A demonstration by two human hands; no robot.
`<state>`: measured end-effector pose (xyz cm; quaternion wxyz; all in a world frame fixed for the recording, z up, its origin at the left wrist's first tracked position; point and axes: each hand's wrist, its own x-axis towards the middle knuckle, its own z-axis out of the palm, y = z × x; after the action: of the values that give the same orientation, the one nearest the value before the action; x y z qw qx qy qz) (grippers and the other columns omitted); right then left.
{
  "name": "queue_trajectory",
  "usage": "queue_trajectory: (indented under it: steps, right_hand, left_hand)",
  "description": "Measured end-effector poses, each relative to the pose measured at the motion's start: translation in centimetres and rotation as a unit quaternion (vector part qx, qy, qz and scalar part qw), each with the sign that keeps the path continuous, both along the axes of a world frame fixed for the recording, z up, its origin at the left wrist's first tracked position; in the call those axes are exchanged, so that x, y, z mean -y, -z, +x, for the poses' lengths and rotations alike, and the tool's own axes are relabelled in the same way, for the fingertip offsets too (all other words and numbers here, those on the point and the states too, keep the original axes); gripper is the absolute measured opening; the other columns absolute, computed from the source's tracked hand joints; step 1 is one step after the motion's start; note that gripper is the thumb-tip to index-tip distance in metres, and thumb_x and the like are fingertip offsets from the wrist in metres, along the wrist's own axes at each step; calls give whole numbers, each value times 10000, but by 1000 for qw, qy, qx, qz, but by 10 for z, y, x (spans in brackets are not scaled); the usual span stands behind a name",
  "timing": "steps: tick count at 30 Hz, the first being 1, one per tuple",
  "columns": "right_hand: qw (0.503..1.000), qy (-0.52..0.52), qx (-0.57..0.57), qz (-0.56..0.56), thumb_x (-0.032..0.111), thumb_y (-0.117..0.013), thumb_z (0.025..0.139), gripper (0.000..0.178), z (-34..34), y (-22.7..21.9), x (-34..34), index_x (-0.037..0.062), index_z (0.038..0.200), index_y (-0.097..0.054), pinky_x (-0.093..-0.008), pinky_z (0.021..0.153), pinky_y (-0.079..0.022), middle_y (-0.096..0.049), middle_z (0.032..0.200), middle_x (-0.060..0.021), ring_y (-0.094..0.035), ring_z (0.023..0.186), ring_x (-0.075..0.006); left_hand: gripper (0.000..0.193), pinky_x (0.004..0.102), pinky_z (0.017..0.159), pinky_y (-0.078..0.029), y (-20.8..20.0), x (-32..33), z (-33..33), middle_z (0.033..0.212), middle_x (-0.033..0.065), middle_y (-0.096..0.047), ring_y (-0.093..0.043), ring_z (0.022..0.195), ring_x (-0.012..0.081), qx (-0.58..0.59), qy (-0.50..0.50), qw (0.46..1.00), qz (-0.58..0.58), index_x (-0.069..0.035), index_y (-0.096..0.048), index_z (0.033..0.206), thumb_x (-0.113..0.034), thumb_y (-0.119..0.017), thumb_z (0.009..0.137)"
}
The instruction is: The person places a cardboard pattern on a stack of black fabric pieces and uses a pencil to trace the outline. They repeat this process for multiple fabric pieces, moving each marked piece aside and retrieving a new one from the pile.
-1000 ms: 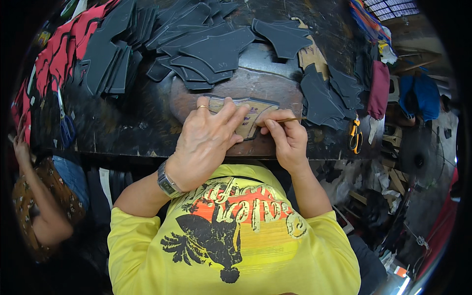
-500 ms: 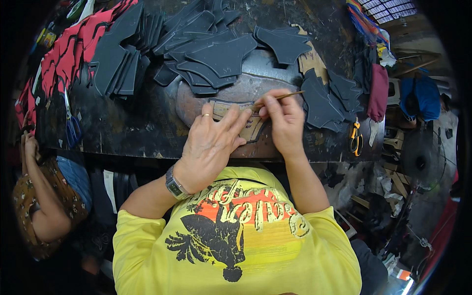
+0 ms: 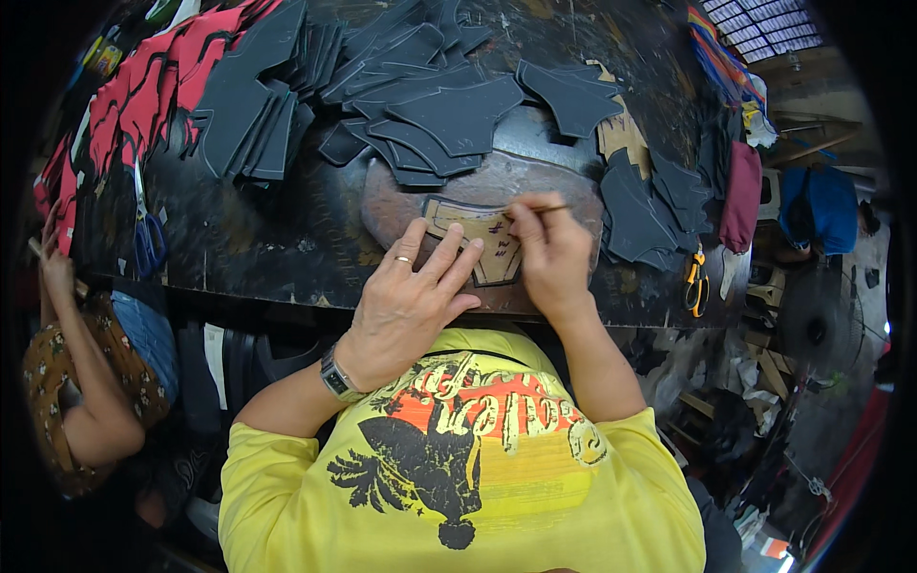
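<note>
A brown card template (image 3: 497, 250) with pen marks lies on a dark piece, its dark border showing around the edge. My left hand (image 3: 411, 286) rests with fingers spread, the fingertips pressing the template's left side. At the template's upper right corner, my right hand (image 3: 554, 253) pinches a thin brown pen (image 3: 564, 206), blurred by motion. My fingers hide the pen's tip. Beneath the template is a brown, rounded slab (image 3: 394, 201) on the dark table.
Dark cut pieces with pale outlines (image 3: 449, 115) lie beyond my hands, more (image 3: 635, 215) to the right. Red pieces (image 3: 134, 105) and blue-handled scissors (image 3: 148, 244) are at left, yellow-handled snips (image 3: 696, 285) at right. Another person's arm (image 3: 91, 334) reaches in at far left.
My left hand has drawn back leftward across the template, uncovering more of its middle. The pen stays in my right hand, near the upper right corner. The whole view has shifted slightly.
</note>
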<state>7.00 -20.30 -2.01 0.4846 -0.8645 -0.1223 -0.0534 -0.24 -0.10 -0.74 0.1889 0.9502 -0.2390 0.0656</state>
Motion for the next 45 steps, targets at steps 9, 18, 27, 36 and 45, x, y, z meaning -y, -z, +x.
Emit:
queue_trajectory:
  steps: [9, 18, 27, 36, 45]
  right_hand:
    - [985, -92, 142, -14, 18, -696, 963, 96, -1, 4, -14, 19, 1058, -686, -368, 700, -551, -718, 902, -162, -706, 823, -346]
    - [982, -128, 141, -6, 3, -711, 931, 146, 1, 5, -22, 13, 1075, -687, -359, 695, -550, -724, 928, -143, -685, 752, -328]
    - [987, -126, 82, 57, -3, -724, 934, 106, 5, -1, -39, 36, 1032, -723, -336, 700, -529, -711, 846, -103, -656, 763, -213]
    - [983, -153, 92, 44, -28, -732, 878, 138, 8, -2, -43, 27, 998, -693, -410, 719, -531, -705, 885, -125, -649, 809, -331]
    - [981, -118, -49, 148, -4, -682, 989, 86, 8, -2, -40, -11, 1068, -717, -285, 757, -564, -752, 935, -111, -719, 835, -151]
  left_hand:
    - [644, 519, 1156, -415, -1, 0, 0, 1473, 129, -575, -491, 1373, 404, -7, 3, 1000, 12, -85, -596, 1470, -424, -723, 938]
    - [665, 522, 1167, -387, -1, -1, 0, 1480, 147, -562, -486, 1375, 406, -7, 10, 1000, 13, -59, -572, 1485, -418, -716, 945]
    - [601, 519, 1157, -389, -2, -2, 1, 1434, 154, -569, -478, 1377, 416, -6, 14, 1000, -11, -21, -646, 1359, -394, -761, 902]
    - [592, 518, 1166, -394, -3, -2, -1, 1440, 116, -579, -473, 1391, 385, -9, 0, 1000, -16, -50, -687, 1333, -381, -807, 858]
    - [622, 502, 1154, -392, -5, -2, 0, 1462, 142, -555, -473, 1375, 400, -1, 9, 1000, 5, -32, -648, 1373, -409, -768, 894]
